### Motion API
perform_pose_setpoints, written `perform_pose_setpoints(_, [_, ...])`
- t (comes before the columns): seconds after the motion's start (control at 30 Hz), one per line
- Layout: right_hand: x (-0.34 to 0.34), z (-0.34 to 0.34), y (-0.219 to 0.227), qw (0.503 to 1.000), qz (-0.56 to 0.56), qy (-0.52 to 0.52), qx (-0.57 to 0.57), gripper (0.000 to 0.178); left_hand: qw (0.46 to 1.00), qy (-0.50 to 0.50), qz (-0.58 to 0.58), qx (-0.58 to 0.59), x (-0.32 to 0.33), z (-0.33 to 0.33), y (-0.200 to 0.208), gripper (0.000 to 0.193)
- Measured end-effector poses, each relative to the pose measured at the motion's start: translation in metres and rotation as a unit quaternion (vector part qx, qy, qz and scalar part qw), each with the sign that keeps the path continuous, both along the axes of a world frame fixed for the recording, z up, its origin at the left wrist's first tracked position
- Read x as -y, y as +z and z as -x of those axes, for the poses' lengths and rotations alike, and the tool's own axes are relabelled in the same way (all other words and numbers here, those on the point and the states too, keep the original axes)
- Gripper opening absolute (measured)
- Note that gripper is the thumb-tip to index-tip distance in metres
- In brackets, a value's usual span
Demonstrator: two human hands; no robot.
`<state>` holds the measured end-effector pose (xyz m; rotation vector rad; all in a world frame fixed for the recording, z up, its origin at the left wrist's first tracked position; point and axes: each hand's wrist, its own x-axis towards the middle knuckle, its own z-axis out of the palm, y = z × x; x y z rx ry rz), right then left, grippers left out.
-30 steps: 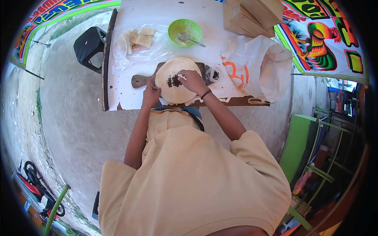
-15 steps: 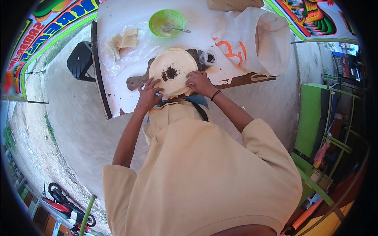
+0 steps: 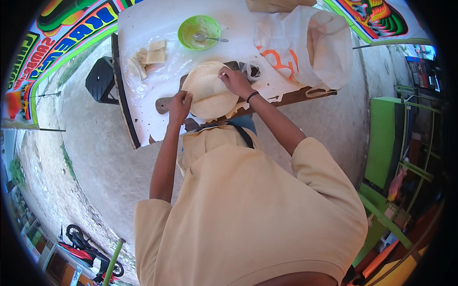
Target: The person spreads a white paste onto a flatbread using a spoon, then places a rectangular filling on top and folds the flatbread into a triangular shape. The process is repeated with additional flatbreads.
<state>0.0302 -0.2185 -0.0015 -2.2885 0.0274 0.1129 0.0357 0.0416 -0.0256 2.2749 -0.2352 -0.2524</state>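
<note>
A pale round flatbread [image 3: 208, 93] lies on a dark wooden paddle board [image 3: 164, 103] on the white table [image 3: 143, 28]. One side of it is folded over, and no filling shows. My left hand [image 3: 179, 107] pinches its near left edge. My right hand [image 3: 234, 81], with a dark band at the wrist, presses on the fold at its right side. Both forearms reach forward from my tan shirt.
A green bowl [image 3: 198, 32] with a spoon stands behind the board. Folded pale pieces [image 3: 149, 59] lie on clear plastic at the left. A large white plastic bag [image 3: 305, 45] stands at the right. A black stool [image 3: 101, 80] is left of the table, a green bench [image 3: 387, 143] at the right.
The dark filling that showed on the open flatbread is now covered as the flatbread has been folded over. My right hand moved onto the fold; my left stays at the near edge.
</note>
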Motion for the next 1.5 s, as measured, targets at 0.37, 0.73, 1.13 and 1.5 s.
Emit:
perform_pose_setpoints(0.37, [0.0, -0.033, -0.007, 1.0, 0.011, 0.014, 0.009, 0.015, 0.999, 0.036, -0.028, 0.012, 0.007, -0.009, -0.003, 0.031])
perform_pose_setpoints(0.73, [-0.005, -0.043, -0.007, 0.994, 0.071, -0.021, -0.076, 0.018, 0.999, 0.035, -0.008, -0.031, 0.007, -0.016, 0.011, 0.027])
perform_pose_setpoints(1.13, [-0.008, -0.05, -0.02, 0.992, 0.101, -0.051, -0.064, 0.016, 0.997, 0.062, -0.008, -0.053, 0.005, -0.023, 0.002, 0.025])
perform_pose_setpoints(1.5, [-0.007, -0.052, -0.019, 0.988, 0.097, -0.048, -0.108, 0.015, 0.995, 0.072, -0.013, -0.071, 0.002, -0.026, 0.005, 0.023])
